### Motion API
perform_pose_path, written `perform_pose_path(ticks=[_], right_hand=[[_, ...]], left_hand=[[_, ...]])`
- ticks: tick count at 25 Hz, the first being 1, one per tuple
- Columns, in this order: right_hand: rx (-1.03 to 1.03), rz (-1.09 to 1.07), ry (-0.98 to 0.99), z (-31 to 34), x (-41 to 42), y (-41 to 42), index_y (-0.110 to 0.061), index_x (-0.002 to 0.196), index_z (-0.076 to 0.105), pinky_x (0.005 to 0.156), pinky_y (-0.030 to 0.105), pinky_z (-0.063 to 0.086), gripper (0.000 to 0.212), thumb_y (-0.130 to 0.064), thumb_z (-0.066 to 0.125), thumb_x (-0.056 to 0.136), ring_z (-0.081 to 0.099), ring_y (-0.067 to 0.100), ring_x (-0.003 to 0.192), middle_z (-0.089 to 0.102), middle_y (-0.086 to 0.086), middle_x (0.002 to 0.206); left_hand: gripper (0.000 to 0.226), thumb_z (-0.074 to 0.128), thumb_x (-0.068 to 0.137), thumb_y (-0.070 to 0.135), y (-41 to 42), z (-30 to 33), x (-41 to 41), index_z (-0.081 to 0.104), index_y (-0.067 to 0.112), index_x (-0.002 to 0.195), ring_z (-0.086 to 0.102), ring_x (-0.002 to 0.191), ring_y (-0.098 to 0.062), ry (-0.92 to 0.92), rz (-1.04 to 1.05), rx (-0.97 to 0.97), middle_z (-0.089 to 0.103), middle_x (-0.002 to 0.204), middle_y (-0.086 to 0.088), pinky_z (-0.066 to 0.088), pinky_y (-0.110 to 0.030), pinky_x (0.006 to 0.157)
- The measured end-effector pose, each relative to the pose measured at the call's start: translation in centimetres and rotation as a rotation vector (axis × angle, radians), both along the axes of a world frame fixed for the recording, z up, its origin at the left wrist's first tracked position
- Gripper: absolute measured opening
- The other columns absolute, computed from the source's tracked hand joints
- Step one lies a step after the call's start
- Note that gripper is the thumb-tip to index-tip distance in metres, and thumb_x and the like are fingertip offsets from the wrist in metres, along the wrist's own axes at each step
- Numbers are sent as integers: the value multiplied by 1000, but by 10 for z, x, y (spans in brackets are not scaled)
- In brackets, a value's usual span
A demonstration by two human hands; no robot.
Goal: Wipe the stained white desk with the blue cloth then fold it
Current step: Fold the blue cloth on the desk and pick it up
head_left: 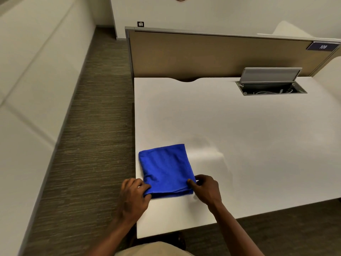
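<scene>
The blue cloth [166, 170] lies folded into a flat rectangle on the white tabletop [249, 145], in the lower centre of the frame, near the tabletop's left edge. The left hand [133, 194] pinches the cloth's lower left corner, and the right hand [205, 187] pinches its lower right corner. In the upper right, an open cable box [271, 88] with a raised grey lid sits in the tabletop, before a tan divider panel [203, 56].

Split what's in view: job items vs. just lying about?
Job:
blue cloth, folded
white desk
left hand, pinching cloth's near left corner
right hand, pinching near right corner

Lying about:
open cable box in the desk
divider panel
number sign
</scene>
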State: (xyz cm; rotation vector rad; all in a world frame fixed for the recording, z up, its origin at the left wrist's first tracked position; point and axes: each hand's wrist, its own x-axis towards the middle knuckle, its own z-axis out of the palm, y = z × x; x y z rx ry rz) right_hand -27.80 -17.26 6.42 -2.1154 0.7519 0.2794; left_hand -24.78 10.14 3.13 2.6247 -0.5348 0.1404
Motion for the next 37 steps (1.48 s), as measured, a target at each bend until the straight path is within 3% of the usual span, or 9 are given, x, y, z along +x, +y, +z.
perform_pose_path(ticks=[2,7,12,18,24,27,31,34,37], right_hand=[[83,-95,3,0,5,2,-15,114,75,76,33,59,36,-46,71,96,71,20,88,75,3,98],[162,-151,-66,12,15,6,-15,92,72,72,31,58,13,-26,79,91,69,18,86,74,3,94],[564,-226,-165,36,28,5,-10,103,69,63,35,57,24,-23,83,89,70,23,73,76,12,86],[444,-175,2,22,13,-8,-4,100,74,60,24,58,21,-17,84,87,73,23,84,76,13,99],[57,-68,-32,9,20,8,-26,87,69,69,22,55,17,-25,86,85,67,13,84,69,-8,90],[90,-104,-6,6,27,8,-23,96,71,74,29,59,16,-23,84,86,68,13,86,71,-4,95],[168,-169,10,4,30,5,-17,105,73,67,24,56,22,-17,84,86,69,15,86,73,4,100],[208,-159,33,5,30,3,-22,101,70,61,21,53,23,-16,85,85,67,12,85,70,1,100],[196,-105,53,6,33,5,-22,112,69,64,22,54,32,-17,85,85,68,17,91,68,1,107]], left_hand=[[33,98,58,14,-3,2,1,81,17,86,68,79,-23,3,19,1,70,81,3,53,-46,81],[39,100,52,9,-2,7,0,81,15,85,70,77,-24,-31,20,-27,72,79,1,55,-51,83],[39,100,53,10,1,7,0,82,14,88,70,80,-24,-21,41,-48,73,81,1,55,-52,86],[39,100,52,12,3,1,-5,81,15,86,70,79,-25,-11,58,-53,72,80,1,54,-55,87],[28,92,63,11,1,-2,-8,81,13,89,69,80,-27,-13,73,-52,71,82,0,52,-55,91],[23,87,65,14,1,-1,-7,81,13,87,70,79,-27,-31,62,-53,71,80,-1,52,-55,90],[33,96,58,10,1,-1,-7,81,14,88,70,80,-27,-5,63,-43,72,81,0,52,-55,89],[31,95,59,11,0,-1,-6,81,14,87,70,80,-27,-15,59,-53,72,81,0,53,-57,90],[37,99,54,10,0,-1,-5,81,15,86,70,81,-26,-1,49,-45,72,81,1,54,-58,90]])
